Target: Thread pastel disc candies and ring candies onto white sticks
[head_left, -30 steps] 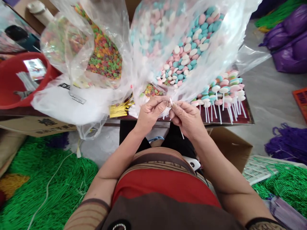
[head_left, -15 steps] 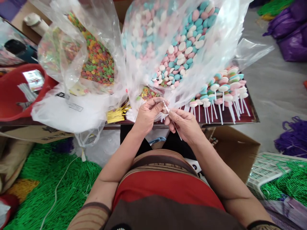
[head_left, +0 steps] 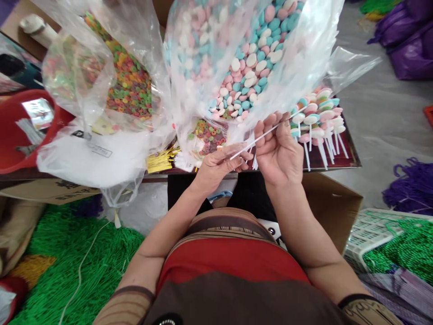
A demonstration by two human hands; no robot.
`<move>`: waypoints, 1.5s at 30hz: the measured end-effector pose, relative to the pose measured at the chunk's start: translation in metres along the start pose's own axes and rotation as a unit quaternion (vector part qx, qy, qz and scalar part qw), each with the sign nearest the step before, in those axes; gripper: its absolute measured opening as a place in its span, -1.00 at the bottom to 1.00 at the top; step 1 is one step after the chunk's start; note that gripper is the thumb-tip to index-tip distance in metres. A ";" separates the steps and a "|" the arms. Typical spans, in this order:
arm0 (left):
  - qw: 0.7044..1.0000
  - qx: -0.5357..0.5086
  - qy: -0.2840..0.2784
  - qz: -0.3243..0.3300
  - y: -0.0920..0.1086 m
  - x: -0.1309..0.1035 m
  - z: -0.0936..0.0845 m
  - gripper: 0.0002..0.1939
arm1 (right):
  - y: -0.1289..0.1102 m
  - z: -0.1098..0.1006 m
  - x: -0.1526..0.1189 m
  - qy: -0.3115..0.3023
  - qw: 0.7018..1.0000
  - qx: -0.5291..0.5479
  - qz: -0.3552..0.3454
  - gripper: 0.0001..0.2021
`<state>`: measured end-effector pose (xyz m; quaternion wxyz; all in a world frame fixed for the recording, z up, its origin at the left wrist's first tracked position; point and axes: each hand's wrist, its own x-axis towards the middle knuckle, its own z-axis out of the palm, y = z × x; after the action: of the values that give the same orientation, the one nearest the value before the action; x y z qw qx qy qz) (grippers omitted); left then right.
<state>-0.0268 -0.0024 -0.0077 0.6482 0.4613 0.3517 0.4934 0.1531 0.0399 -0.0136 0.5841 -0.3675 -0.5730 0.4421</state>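
A thin white lollipop stick (head_left: pixel 252 144) slants across between both hands above the table's front edge, its right end higher. My right hand (head_left: pixel 280 155), palm turned up, pinches the upper part between thumb and fingers. At the lower end, my left hand (head_left: pixel 216 167) has its thumb and fingers closed about the stick's tip. Just behind the hands lie small ring candies (head_left: pixel 208 135) in a clear bag. Right of my right hand, several pink, white and blue candy lollipops (head_left: pixel 318 119) are piled with their sticks pointing toward me.
A large clear bag of pastel candies (head_left: pixel 250 81) and a bag of ring candies (head_left: pixel 130 90) stand behind. Yellow twist ties (head_left: pixel 158 161) lie left of my hands. A red basin (head_left: pixel 10 113) is far left; an open carton (head_left: pixel 331 207) stands below right.
My right hand has moved up and right and turned palm up. The stick now lies slanted up to the right, more of it showing. My left hand has dropped slightly.
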 end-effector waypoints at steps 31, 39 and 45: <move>0.987 0.038 -0.123 -0.093 0.032 0.013 -0.015 -0.49 | -0.041 0.010 -0.054 -0.079 0.907 0.171 0.378 -0.59; 0.948 0.313 -0.016 -0.048 0.041 0.091 -0.032 -0.69 | -0.031 0.002 -0.048 0.064 0.917 0.201 0.338 -0.64; 0.682 0.725 0.034 -0.089 0.036 0.164 -0.034 -0.72 | -0.037 0.000 -0.040 0.093 0.929 0.196 0.299 -0.70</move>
<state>-0.0259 0.1679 0.0153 0.1395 0.7370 0.6602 0.0396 0.1582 -0.0106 0.0071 0.5358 -0.4392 -0.2820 0.6637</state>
